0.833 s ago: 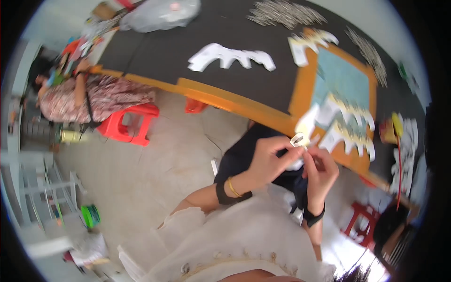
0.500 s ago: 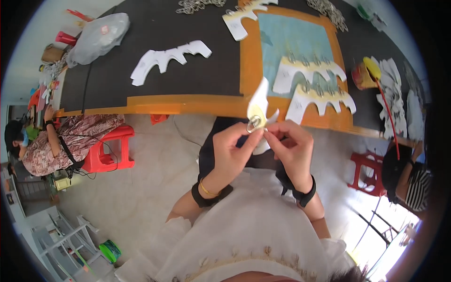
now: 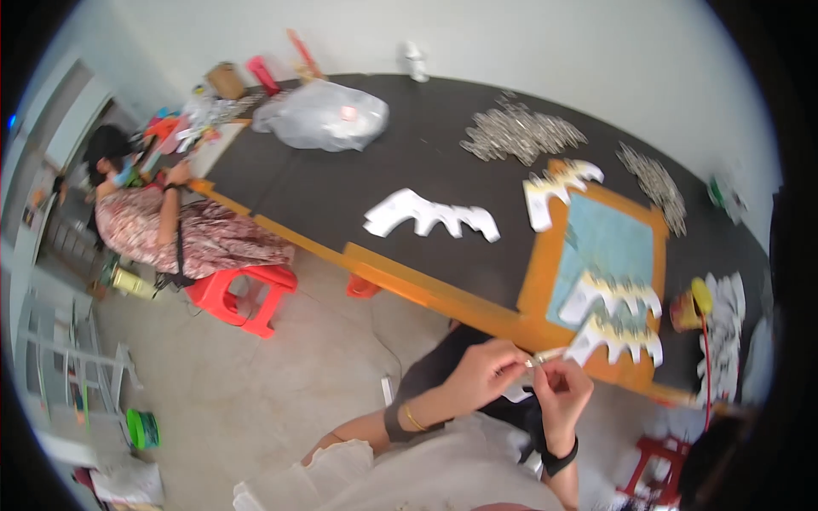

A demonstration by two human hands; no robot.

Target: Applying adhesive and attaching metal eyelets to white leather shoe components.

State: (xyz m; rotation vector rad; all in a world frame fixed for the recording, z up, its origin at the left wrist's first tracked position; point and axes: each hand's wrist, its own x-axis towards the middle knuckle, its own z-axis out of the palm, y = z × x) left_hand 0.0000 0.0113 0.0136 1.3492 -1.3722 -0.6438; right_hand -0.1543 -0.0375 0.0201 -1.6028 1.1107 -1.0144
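Near the front edge of the table [image 3: 443,294], my left hand [image 3: 487,373] pinches a white scalloped piece [image 3: 517,393] with a small metal fitting at its edge. My right hand [image 3: 564,390] pinches the same piece from the other side, its fingertips close to the left ones. The held piece is mostly hidden behind the fingers. Just beyond my right hand lie two similar white pieces, a nearer one [image 3: 603,347] and a farther one [image 3: 588,294], each with a yellowish band and a row of metal rings.
A stack of white pieces [image 3: 426,213] lies on the dark tabletop, another ringed piece [image 3: 538,204] by the blue mat [image 3: 609,243]. Metal pieces are heaped behind [image 3: 520,134]. A yellow-topped pot [image 3: 686,313] stands right. At left, another person [image 3: 192,230] sits on a red stool [image 3: 243,294].
The view has swung, showing more of the table and back wall. My hands sit lower and farther right in the picture. The held piece has turned, and less of it shows.
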